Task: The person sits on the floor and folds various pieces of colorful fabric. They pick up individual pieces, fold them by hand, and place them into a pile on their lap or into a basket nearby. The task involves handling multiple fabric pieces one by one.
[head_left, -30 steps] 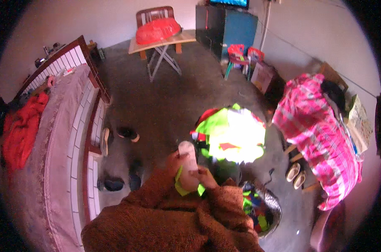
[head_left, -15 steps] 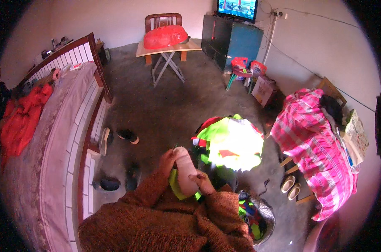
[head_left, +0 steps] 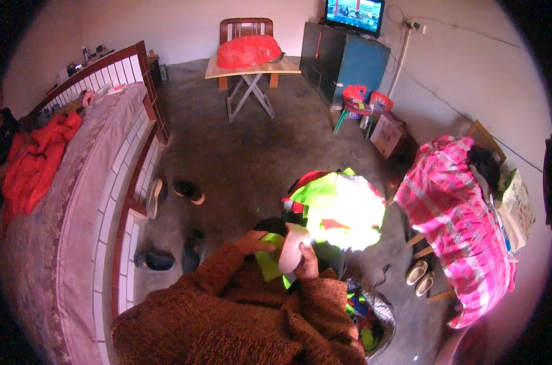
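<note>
A pale, insole-shaped piece point(head_left: 292, 250) stands tilted over my lap, gripped near its right edge by my right hand point(head_left: 308, 263). My left hand point(head_left: 250, 242) has its fingers stretched toward a yellow-green cloth point(head_left: 267, 264) on my lap, touching its upper edge and apart from the insole shape. A large pile of bright yellow-green, white and red cloth pieces point(head_left: 340, 210) lies just beyond my right hand, partly washed out by sunlight. By my right side, an open silvery-lined bag point(head_left: 384, 316) holds more coloured scraps, partly hidden by my sleeve.
A bed point(head_left: 84, 243) runs along the left, with dark shoes point(head_left: 157, 261) on the floor beside it. To the right are a pink plaid cloth point(head_left: 455, 219) over furniture and pale slippers point(head_left: 421, 277). A folding table point(head_left: 251, 72) stands ahead.
My left hand has let go of the insole shape and moved down to the yellow-green cloth. My right hand has shifted the insole shape to the right. The view has turned slightly.
</note>
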`<state>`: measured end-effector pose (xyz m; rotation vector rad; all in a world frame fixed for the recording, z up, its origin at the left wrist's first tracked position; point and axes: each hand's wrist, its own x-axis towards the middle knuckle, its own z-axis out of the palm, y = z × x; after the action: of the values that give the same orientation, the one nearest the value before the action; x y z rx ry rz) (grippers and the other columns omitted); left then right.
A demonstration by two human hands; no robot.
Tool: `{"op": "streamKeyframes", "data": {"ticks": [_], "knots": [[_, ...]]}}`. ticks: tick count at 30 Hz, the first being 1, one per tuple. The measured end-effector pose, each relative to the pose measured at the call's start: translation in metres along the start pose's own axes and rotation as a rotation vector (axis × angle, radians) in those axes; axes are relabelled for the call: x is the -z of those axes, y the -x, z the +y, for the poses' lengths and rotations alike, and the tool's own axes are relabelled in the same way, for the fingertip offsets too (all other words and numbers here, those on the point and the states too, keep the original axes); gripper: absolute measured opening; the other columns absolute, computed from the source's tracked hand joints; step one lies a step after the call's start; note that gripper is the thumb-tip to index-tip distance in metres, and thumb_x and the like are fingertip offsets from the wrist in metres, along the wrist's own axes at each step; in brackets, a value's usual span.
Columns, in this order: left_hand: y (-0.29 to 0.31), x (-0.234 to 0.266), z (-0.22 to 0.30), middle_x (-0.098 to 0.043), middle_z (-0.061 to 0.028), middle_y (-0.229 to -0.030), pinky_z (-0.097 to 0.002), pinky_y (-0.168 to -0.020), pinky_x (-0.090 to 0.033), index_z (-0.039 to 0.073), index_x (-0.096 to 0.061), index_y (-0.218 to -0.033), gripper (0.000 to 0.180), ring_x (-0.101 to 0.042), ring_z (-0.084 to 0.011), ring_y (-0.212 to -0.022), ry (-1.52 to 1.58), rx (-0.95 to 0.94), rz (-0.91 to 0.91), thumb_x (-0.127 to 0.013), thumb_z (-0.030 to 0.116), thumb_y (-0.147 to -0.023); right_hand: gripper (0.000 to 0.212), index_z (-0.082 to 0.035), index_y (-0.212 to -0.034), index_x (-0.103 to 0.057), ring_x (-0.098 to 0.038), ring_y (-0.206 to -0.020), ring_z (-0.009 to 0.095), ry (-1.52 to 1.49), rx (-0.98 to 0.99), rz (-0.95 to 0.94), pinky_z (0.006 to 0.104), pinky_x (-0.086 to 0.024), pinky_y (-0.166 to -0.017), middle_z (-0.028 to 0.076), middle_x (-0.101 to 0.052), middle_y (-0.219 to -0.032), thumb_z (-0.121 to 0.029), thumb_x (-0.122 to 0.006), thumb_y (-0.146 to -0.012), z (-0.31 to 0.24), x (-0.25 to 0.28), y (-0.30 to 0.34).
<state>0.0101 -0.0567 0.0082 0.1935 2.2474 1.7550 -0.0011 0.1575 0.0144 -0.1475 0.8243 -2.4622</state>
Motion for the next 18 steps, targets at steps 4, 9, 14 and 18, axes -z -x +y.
{"op": "streamKeyframes", "data": {"ticks": [4,9,14,18], "knots": [[0.0,0.002,0.003,-0.062,-0.0035,-0.085,-0.0294,-0.071,-0.045,0.005,-0.06,-0.095,0.031,-0.057,-0.0126,-0.078,0.106,0.049,0.079,-0.067,0.028,-0.076,0.053,-0.003,-0.125,-0.041,-0.051,-0.106,0.025,-0.025,0.007,-0.006,0.0391,-0.04,-0.091,0.011,-0.052,-0.117,-0.025,-0.06,-0.08,0.0,0.0,0.002],[0.007,0.006,0.015,-0.061,-0.0022,-0.08,-0.0278,-0.066,-0.045,0.005,-0.06,-0.088,0.021,-0.057,-0.0118,-0.073,0.344,0.055,0.182,-0.065,0.022,-0.077,0.044,-0.004,-0.12,-0.046,-0.052,-0.104,0.024,0.004,0.044,0.015,0.04,-0.04,-0.091,0.009,-0.054,-0.114,-0.023,-0.059,-0.082,0.008,0.012,-0.005],[0.018,0.018,0.026,-0.06,-0.0019,-0.08,-0.0264,-0.067,-0.044,0.004,-0.06,-0.088,0.017,-0.056,-0.0113,-0.073,0.565,0.006,0.288,-0.064,0.018,-0.078,0.022,-0.005,-0.103,-0.056,-0.059,-0.087,0.02,-0.055,0.043,0.117,0.0371,-0.048,-0.076,0.006,-0.061,-0.096,-0.012,-0.059,-0.082,0.005,0.002,-0.001],[0.024,0.031,0.051,-0.06,-0.0025,-0.082,-0.027,-0.068,-0.043,0.004,-0.059,-0.09,0.019,-0.056,-0.0121,-0.075,0.583,-0.062,0.503,-0.061,0.019,-0.079,0.017,-0.005,-0.097,-0.057,-0.058,-0.076,0.016,-0.011,-0.007,0.125,0.0314,-0.048,-0.067,0.003,-0.06,-0.085,-0.013,-0.06,-0.082,0.009,0.021,-0.009]]}}
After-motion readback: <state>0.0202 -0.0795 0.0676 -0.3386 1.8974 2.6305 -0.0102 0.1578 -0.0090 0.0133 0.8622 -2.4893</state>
